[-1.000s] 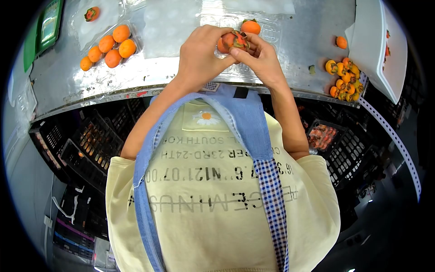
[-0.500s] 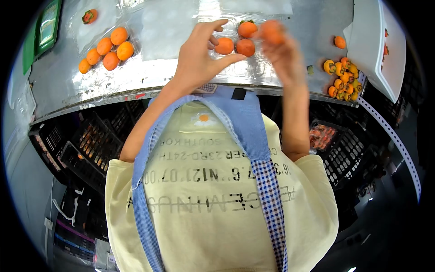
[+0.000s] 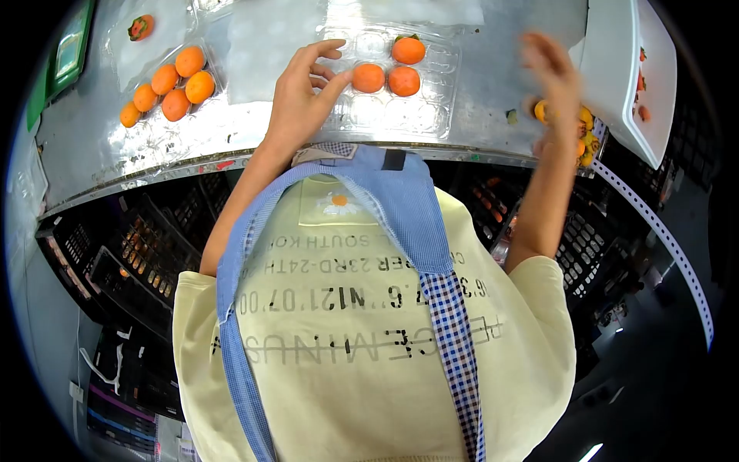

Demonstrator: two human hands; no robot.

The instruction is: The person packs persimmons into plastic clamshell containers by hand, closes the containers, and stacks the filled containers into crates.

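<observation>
My left hand (image 3: 302,94) rests at the left edge of a clear plastic tray (image 3: 443,81) with moulded round cups. Its fingers are apart, and the thumb tip is close to an orange persimmon (image 3: 368,78); I cannot tell whether they touch. Two more persimmons sit in the tray, one (image 3: 404,81) beside the first and one with a green calyx (image 3: 409,51) behind. Over the right of the table my right hand (image 3: 556,69) is blurred, its fingers stretched out and no fruit visible in them. Beyond it stands a white bin (image 3: 604,85) with several persimmons along its inside.
Several persimmons (image 3: 175,105) fill another clear tray at the left, and a single one (image 3: 141,28) lies behind them. Partly behind my right forearm is a pile of calyx pieces (image 3: 589,142). Black crates (image 3: 138,246) stand under the metal table's edge. A green-framed object (image 3: 68,58) is far left.
My right hand has swung right from the tray toward the white bin, and the persimmon it held is gone from it. A blurred persimmon now shows inside the bin. My left hand stays by the tray.
</observation>
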